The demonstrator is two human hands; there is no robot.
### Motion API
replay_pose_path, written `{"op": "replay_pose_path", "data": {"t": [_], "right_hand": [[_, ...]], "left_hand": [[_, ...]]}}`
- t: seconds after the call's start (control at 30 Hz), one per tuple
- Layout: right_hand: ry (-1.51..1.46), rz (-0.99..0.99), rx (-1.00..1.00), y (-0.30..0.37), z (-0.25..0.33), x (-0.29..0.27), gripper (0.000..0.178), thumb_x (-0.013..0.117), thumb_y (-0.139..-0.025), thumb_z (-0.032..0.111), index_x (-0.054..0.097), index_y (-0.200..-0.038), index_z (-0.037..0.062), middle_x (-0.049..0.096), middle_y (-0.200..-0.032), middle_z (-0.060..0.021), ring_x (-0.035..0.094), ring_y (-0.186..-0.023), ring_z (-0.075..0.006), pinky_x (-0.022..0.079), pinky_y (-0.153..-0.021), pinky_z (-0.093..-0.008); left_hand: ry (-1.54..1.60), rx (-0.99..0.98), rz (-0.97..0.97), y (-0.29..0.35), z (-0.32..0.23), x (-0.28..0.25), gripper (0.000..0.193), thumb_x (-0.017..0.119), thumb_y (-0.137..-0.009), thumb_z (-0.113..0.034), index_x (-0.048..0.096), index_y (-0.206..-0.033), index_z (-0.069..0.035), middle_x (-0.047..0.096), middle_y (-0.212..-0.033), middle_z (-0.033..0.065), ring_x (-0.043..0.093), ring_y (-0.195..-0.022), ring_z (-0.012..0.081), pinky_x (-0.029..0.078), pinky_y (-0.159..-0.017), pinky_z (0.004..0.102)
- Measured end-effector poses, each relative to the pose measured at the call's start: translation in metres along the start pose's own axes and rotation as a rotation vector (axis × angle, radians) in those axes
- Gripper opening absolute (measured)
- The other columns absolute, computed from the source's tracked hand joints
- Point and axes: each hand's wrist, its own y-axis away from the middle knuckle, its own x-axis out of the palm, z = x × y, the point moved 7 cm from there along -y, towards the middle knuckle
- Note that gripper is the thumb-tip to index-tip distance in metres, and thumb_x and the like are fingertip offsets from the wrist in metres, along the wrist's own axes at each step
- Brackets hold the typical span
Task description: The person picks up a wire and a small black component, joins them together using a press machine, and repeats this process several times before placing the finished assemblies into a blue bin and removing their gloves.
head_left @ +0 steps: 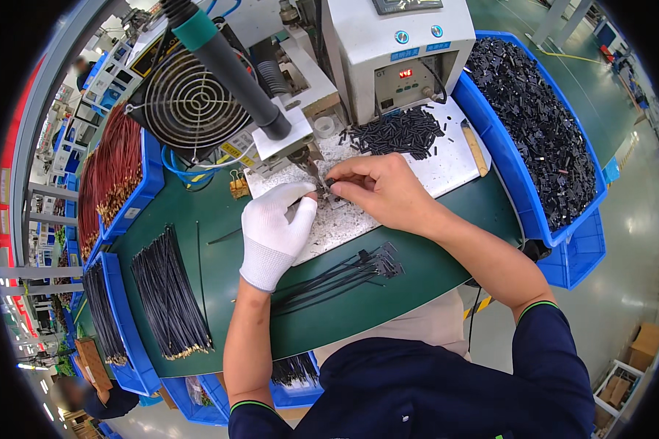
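My left hand, in a white glove that leaves a fingertip bare, is closed in a pinch under the machine's tip. A thin black cable comes out from behind it on the left; the pinched end is hidden. My bare right hand pinches a small black plastic piece between thumb and fingers, close to the left fingertips. Both hands are over the white work plate. Nearer me, a loose bunch of black cables with black end pieces lies on the green table.
A pile of short black tubes lies before a white control box. A blue bin of black parts stands right. Left are a fan, red cables and a stack of black cables. A wooden-handled tool rests on the plate.
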Motion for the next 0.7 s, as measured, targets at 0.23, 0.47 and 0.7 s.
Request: {"op": "replay_pose_path", "data": {"t": [0.23,0.47,0.7], "right_hand": [[0.051,0.002,-0.015,-0.0016,-0.0002,0.0011,0.026,0.084,-0.101,0.007,0.083,-0.125,-0.0035,0.086,-0.103,-0.0128,0.076,-0.09,-0.0105,0.061,-0.081,-0.0294],[0.102,-0.011,-0.05,-0.0024,0.0039,0.0,0.025,0.085,-0.099,0.007,0.084,-0.122,-0.003,0.085,-0.097,-0.0139,0.075,-0.082,-0.0128,0.06,-0.076,-0.0302],[0.105,-0.017,-0.076,-0.0031,0.0047,-0.0002,0.024,0.085,-0.098,0.006,0.084,-0.121,-0.0032,0.085,-0.098,-0.0146,0.076,-0.082,-0.0139,0.06,-0.075,-0.0308]], "left_hand": [[0.021,-0.029,0.014,-0.0025,-0.0019,0.0011,0.02,0.076,-0.1,-0.013,0.084,-0.112,0.001,0.082,-0.098,0.0191,0.081,-0.081,0.0308,0.063,-0.077,0.0367],[0.04,-0.044,0.018,-0.004,0.0008,0.0041,0.02,0.076,-0.1,-0.013,0.084,-0.112,0.0,0.083,-0.098,0.0191,0.082,-0.082,0.0301,0.063,-0.078,0.0364],[0.01,-0.028,0.022,-0.0061,-0.0008,0.0033,0.018,0.077,-0.1,-0.014,0.084,-0.111,-0.001,0.082,-0.096,0.0185,0.081,-0.081,0.0307,0.063,-0.077,0.0365]]}}
